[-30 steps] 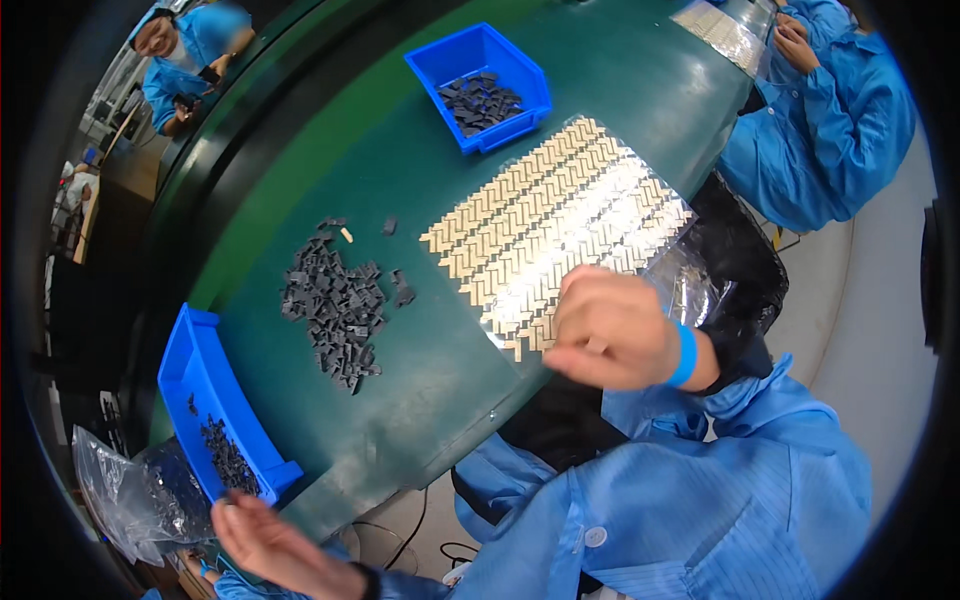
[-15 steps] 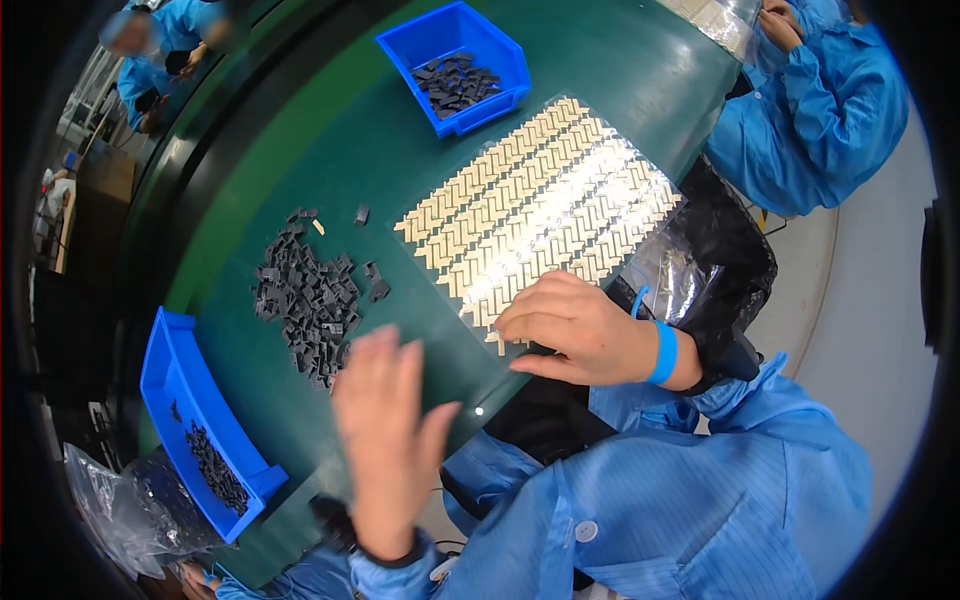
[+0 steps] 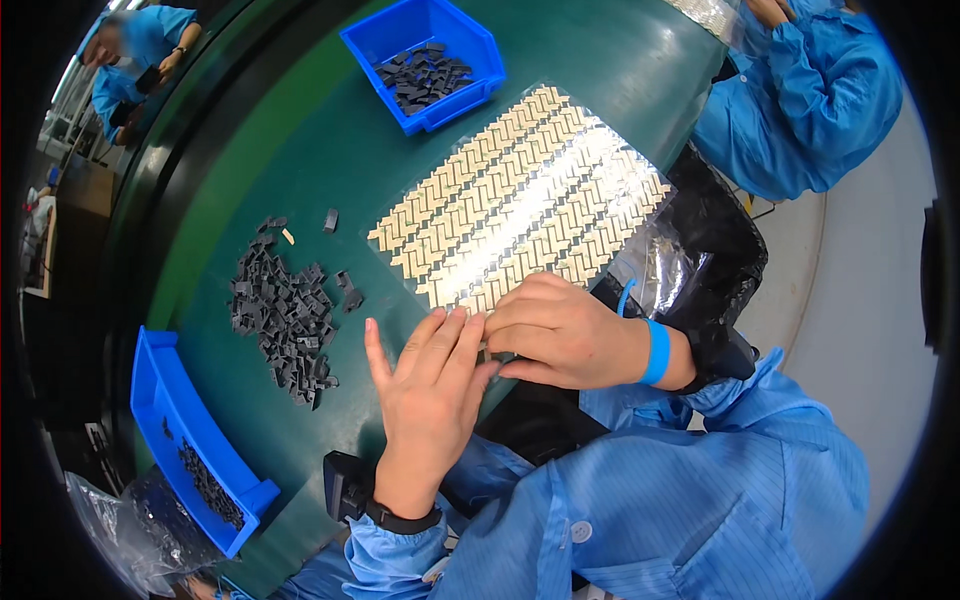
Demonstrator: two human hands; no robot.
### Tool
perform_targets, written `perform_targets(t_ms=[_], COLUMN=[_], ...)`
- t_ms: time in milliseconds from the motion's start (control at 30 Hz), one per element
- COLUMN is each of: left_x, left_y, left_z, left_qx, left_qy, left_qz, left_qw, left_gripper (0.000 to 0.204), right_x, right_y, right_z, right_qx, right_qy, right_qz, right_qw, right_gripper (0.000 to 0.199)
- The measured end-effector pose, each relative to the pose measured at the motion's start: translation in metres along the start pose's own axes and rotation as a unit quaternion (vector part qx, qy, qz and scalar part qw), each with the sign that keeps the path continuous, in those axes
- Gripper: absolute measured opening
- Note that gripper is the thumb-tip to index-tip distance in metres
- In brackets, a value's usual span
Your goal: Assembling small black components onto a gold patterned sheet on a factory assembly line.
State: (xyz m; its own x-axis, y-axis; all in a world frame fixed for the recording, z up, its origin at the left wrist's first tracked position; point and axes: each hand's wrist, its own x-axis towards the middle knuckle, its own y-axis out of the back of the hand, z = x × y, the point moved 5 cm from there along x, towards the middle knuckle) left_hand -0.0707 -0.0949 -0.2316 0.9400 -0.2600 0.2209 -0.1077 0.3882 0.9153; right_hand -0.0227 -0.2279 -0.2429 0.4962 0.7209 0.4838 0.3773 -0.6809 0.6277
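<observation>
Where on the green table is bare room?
Green tabletop lies bare right of the far blue bin, beyond the gold sheet, and between the near blue bin and left hand. Crowded: dark pile; sheet's near edge, by left hand and right hand.

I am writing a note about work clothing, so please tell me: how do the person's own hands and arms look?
The left hand and right hand wear no gloves. The arms have blue sleeves. A boxy black device sits at the left wrist, with a black strap. The right wrist has a bright blue band and another black device.
</observation>
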Motion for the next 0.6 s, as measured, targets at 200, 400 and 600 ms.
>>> perform_targets(t_ms=[200,400,600], left_x=[-0.0021,0.0015,-0.003], left_y=[-0.0008,-0.0009,-0.0024], left_z=[-0.0069,-0.0057,-0.0036], left_qx=[-0.023,0.001,0.014], left_qy=[-0.005,-0.045,-0.093], left_qz=[0.0,0.035,0.075], left_qw=[1.0,0.998,0.993], left_gripper=[0.046,0.044,0.048], right_x=[0.0025,0.0034,0.0064], right_y=[0.0022,0.0014,0.0027], right_z=[-0.0017,-0.001,-0.0031], right_qx=[0.007,-0.007,-0.025], right_qy=[0.01,0.014,0.021], right_qz=[-0.004,0.002,-0.042], right_qw=[1.0,1.0,0.999], right_gripper=[0.031,0.028,0.027])
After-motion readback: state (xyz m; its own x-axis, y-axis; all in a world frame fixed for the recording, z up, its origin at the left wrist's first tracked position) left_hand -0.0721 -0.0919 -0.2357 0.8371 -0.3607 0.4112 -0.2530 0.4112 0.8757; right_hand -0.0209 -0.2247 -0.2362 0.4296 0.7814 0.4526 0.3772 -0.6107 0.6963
